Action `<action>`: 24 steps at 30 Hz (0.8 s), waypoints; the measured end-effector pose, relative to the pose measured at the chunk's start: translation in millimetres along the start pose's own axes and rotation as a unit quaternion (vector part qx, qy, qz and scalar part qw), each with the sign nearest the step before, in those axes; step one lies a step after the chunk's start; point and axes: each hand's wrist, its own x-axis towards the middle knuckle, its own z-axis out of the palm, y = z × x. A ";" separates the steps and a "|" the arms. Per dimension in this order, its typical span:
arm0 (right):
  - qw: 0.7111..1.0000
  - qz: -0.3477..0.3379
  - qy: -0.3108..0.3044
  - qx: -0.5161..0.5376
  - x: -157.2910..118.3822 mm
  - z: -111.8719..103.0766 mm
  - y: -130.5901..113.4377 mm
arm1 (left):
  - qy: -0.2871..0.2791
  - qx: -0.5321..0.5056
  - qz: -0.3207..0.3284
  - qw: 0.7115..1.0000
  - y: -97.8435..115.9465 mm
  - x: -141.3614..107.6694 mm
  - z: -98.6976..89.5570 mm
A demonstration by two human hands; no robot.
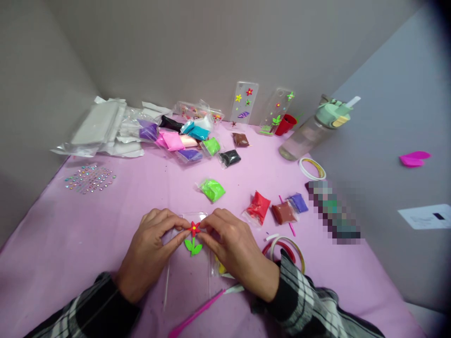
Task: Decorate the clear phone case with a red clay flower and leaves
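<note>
Left hand [153, 251] is pinching the red flower [195, 229] from the left, thumb and forefinger on the petals; right hand [239, 251] is doing the same from the right. Flower is showing a yellow centre and is sitting above a green stem with leaves [193, 247], over the far part of a clear case [186, 286]. Case is lying flat; I'm not making out whether the petals are touching it.

Close in, I'm seeing a pink tool [197, 313] lying near the case's near end, and a yellow packet [221, 268] partly hiding by the right hand. Plaid sleeves [305, 298] are covering both wrists.

Surface: a pinkish-purple cloth [141, 185] is covering the table, with small dark specks showing. A green packet [213, 189] is lying just beyond the hands; red [259, 207], brown [283, 212] and blue [299, 203] packets are lying right. Tape rolls [302, 258] are resting near right; a white roll [321, 175] is lying farther off, by a pixelated object [333, 211]. Gem stickers [89, 179] are lying left.

Far side: wrapped packages [97, 122] and a packet heap [172, 141] are piling up left; two decorated cases [243, 105], a red cup [287, 123] and a bottle [305, 136] are standing right.

Room: grey walls [211, 47] are enclosing the table; the right one is carrying a pink shape [415, 158] and white paper [423, 218].
</note>
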 end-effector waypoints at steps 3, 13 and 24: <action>1.000 -0.004 0.004 0.009 0.2 -1.7 -0.4 | 0.004 -0.003 -0.004 1.000 0.5 -0.5 0.0; 1.000 -0.030 0.002 0.008 0.5 -0.5 -3.9 | 0.014 -0.004 -0.003 1.000 2.5 2.5 1.3; 0.999 -0.048 0.002 -0.014 -0.3 -1.4 -7.0 | 0.012 0.001 -0.005 1.000 3.1 0.7 0.8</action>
